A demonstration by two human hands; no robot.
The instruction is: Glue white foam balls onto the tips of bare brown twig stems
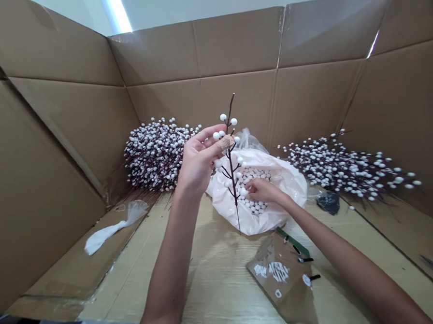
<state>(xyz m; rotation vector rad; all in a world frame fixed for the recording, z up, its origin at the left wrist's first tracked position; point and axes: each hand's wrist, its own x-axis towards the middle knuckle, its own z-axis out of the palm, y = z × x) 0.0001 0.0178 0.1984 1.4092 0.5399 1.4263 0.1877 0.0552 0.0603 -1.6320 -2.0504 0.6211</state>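
Observation:
My left hand (198, 159) is raised over the table, fingers pinched round a thin dark twig (231, 165) that stands upright and carries several small white beads. One fingertip wears a tan plaster. My right hand (263, 190) reaches into an open white plastic bag (290, 177) filled with loose white beads (255, 206); its fingers are curled down among the beads, and what they hold is hidden. The twig's lower end hangs in front of the bag.
Finished beaded branches lie in a pile at the back left (156, 153) and another at the right (342, 167). A crumpled white bag (111, 228) lies at left, a brown cardboard piece (280, 274) in front. Tall cardboard walls (49, 156) enclose the table.

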